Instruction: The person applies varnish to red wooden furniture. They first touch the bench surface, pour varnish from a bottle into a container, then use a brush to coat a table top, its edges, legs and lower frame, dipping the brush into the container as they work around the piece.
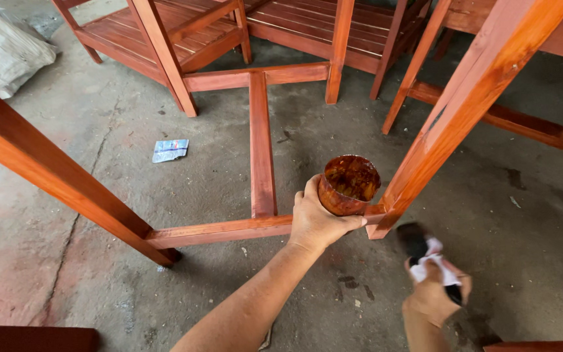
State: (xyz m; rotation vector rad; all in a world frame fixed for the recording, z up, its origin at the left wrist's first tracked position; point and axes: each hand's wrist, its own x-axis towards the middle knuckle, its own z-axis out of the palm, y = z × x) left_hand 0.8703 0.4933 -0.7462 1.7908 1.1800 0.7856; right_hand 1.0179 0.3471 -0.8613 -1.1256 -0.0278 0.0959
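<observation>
My left hand (317, 221) grips a stained round cup (348, 185) holding dark red-brown varnish, held just above the low crossbar (219, 230) of a reddish wooden frame. My right hand (434, 296) is lower right, closed around a dark-bristled brush (414, 240) whose handle is wrapped in a white rag (434, 264). The bristles point up towards the foot of a slanted wooden leg (454, 117) next to the cup. The brush looks blurred.
Another leg (53, 173) slants at the left, and a centre rail (262, 143) runs away from me. Slatted wooden furniture (184, 32) stands at the back. A crumpled wrapper (169, 150) lies on the concrete floor (99, 280). A grey sack (1, 45) sits top left.
</observation>
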